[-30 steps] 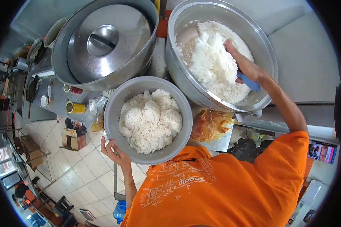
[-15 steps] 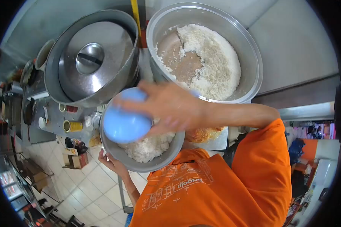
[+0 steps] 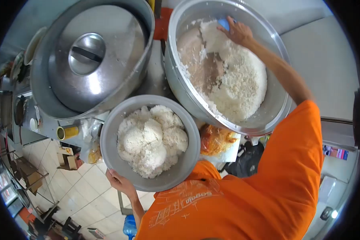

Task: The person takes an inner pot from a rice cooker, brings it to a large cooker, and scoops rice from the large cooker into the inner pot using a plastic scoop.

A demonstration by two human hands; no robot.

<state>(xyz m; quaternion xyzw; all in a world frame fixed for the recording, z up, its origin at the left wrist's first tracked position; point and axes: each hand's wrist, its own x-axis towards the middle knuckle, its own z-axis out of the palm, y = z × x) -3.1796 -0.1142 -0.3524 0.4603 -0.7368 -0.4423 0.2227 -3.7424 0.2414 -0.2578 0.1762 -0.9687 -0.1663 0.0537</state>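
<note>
Rice (image 3: 142, 138) heaps the basin (image 3: 108, 148), plenty left in the half-bared pot (image 3: 182, 86); right hand (image 3: 240, 33) grips a blue bowl (image 3: 224, 24), left hand (image 3: 122, 184) touches basin, its grip unclear.

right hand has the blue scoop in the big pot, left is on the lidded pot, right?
Not the lidded pot: the head view shows the left hand touching the grey bowl. The right hand has the blue scoop in the big pot.

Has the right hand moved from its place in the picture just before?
Yes. The right hand was over the smaller grey bowl; now it is inside the large pot, farther up and right.
</note>
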